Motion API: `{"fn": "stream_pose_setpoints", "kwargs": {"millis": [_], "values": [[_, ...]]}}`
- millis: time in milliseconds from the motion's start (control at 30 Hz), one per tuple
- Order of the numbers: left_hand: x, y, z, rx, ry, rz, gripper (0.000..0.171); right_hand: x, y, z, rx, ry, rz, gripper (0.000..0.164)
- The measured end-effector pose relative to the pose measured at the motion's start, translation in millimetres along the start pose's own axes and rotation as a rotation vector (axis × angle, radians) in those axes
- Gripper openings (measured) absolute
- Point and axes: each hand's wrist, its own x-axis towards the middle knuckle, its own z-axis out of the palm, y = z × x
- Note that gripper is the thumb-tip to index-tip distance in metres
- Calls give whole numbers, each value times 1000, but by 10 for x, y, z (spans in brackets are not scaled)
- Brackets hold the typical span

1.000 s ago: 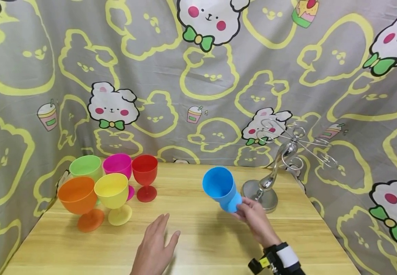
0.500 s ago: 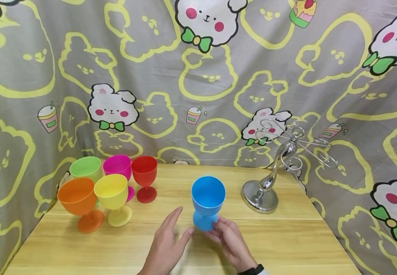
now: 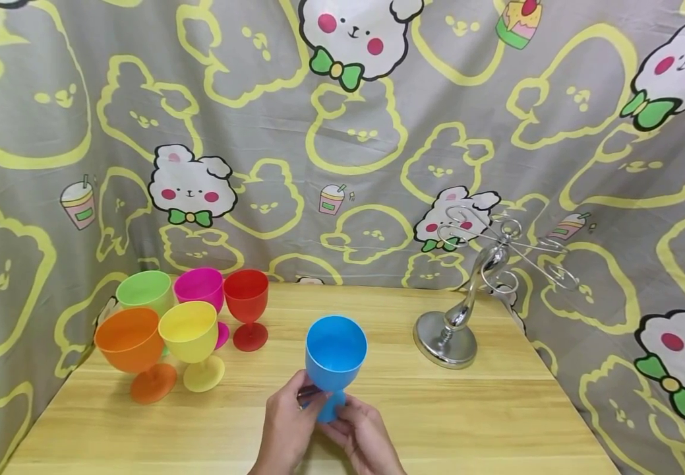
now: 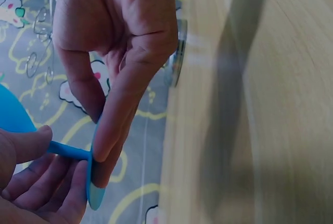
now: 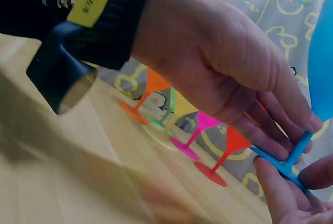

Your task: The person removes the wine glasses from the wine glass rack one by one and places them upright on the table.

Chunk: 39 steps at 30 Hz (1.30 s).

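Observation:
Both hands hold a blue plastic goblet (image 3: 336, 353) in front of the person, bowl up and clear of the tabletop. My left hand (image 3: 287, 417) grips its stem just under the bowl, thumb across the front. The foot is pinched by my right hand (image 3: 367, 437) between thumb and fingers. In the left wrist view the right hand (image 4: 122, 63) comes from above onto the edge of the foot, while the left hand's thumb (image 4: 31, 143) lies along the stem. The right wrist view shows the left hand (image 5: 229, 68) around the stem and part of the bowl (image 5: 321, 73).
Orange (image 3: 130, 340), yellow (image 3: 188, 333), light green (image 3: 145, 290), magenta (image 3: 200, 287) and red (image 3: 246, 297) goblets stand grouped on the left of the wooden table (image 3: 484, 422). A chrome stand (image 3: 463, 315) with curled wire arms is at the right. A patterned curtain (image 3: 283, 119) surrounds the table.
The right hand has brought the blue goblet leftward from near the chrome stand and turned it more upright. The open left hand has moved right and taken hold of the stem.

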Motion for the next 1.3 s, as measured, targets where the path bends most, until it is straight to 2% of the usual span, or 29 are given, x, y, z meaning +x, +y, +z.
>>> {"fn": "stream_pose_setpoints", "kwargs": {"millis": [300,500,600,700,833,933,1067,1167,1300], "values": [[-33,-10,-39,10,85,9,29,23,35,60,-13,-7,4,51],[-31,8,-84,30,90,3,31,26,4,76,-61,-40,17,53],[-30,11,-110,24,97,0,31,29,-9,70,-137,-47,1,51],[-36,13,-144,24,112,19,30,12,-28,56,-271,-27,-61,52],[-46,11,-198,27,131,58,26,-52,-93,19,-490,24,-200,57],[-46,3,-242,38,138,60,25,-97,-156,-65,-707,72,-326,57],[-28,-12,-322,84,132,29,27,-132,-241,-246,-1044,169,-462,59],[2,-45,-398,120,126,10,28,-151,-313,-398,-1241,236,-534,63],[38,-125,-495,178,121,12,27,-192,-423,-569,-1400,290,-578,69]]}}
